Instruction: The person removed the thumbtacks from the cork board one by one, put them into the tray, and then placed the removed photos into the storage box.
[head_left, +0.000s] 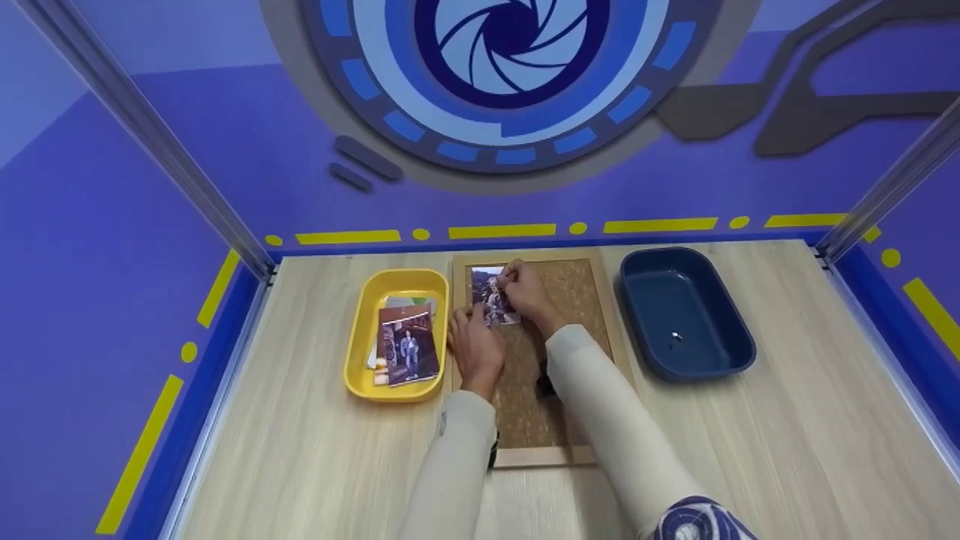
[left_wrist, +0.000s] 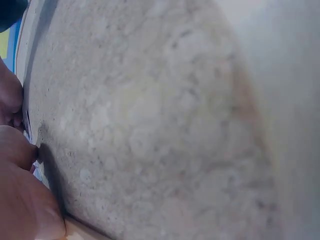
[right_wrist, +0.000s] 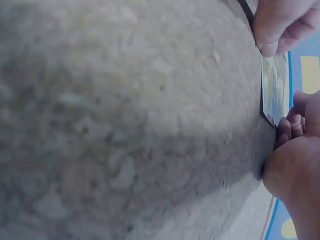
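Observation:
A printed photo (head_left: 491, 289) lies at the upper left of a wood-framed corkboard (head_left: 525, 420). My left hand (head_left: 478, 341) reaches over the board's left side, its fingertips touching the photo's lower part. At the photo's upper right corner, the curled fingers of my right hand (head_left: 531, 291) are pinched together; whatever they hold is hidden by the fingertips. The right wrist view shows the photo (right_wrist: 275, 87) edge-on between my left hand (right_wrist: 285, 22) and my right hand (right_wrist: 295, 155). In the left wrist view, my left hand (left_wrist: 22, 185) is low at the left edge.
Left of the board stands a yellow tray (head_left: 356, 367) with several photos (head_left: 409, 349) stacked inside. A dark blue tray (head_left: 731, 322) on the right holds small shiny pieces (head_left: 676, 337). Behind the wooden table (head_left: 285, 450) rises a blue-purple wall (head_left: 262, 150).

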